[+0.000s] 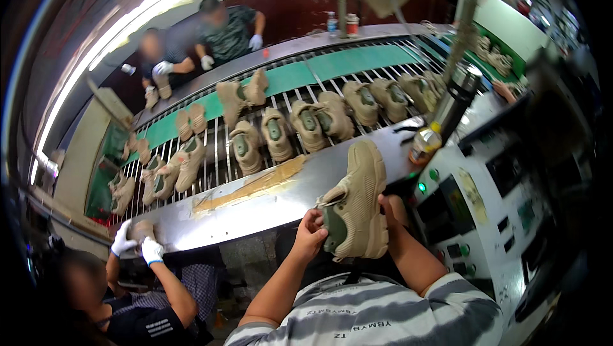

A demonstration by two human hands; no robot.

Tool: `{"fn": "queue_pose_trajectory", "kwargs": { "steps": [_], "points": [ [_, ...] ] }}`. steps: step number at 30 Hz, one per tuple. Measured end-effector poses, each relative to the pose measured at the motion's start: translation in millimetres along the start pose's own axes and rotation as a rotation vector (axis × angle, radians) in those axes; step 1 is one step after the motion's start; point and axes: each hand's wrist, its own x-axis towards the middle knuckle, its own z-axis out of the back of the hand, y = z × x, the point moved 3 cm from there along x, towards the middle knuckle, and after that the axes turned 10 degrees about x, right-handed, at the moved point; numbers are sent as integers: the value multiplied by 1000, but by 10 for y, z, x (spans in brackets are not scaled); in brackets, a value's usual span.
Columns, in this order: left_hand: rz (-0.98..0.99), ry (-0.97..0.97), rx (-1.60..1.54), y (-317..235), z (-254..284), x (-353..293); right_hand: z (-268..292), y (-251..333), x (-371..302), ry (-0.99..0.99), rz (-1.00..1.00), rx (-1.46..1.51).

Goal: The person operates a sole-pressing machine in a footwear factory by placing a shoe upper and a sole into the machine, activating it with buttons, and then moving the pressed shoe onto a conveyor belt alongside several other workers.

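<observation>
Tilted on its side with the toe pointing up and away, a tan shoe (pixel 364 202) with a chunky ribbed sole is held in front of my body. My left hand (pixel 310 236) has its fingers closed at the shoe's opening, beside the dark green lining and the laces. Along the sole side, my right hand (pixel 393 213) grips the shoe; part of that hand is hidden behind it. Both forearms come up from the lower edge.
Beyond a metal ledge (pixel 211 218), a roller conveyor (pixel 214 170) with a green strip (pixel 300 76) carries several tan shoes. Right are a control panel (pixel 447 218), a bottle (pixel 424 145) and a thermos (pixel 461 93). Gloved co-workers handle shoes at the left (pixel 137 307) and far side (pixel 227 30).
</observation>
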Motion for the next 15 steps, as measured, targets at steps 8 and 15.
{"fn": "queue_pose_trajectory", "kwargs": {
  "steps": [8, 15],
  "points": [
    [-92, 281, 297, 62, -1307, 411, 8, 373, -923, 214, 352, 143],
    [-332, 337, 587, 354, -1590, 477, 575, 328, -1282, 120, 448, 333]
  ]
}}
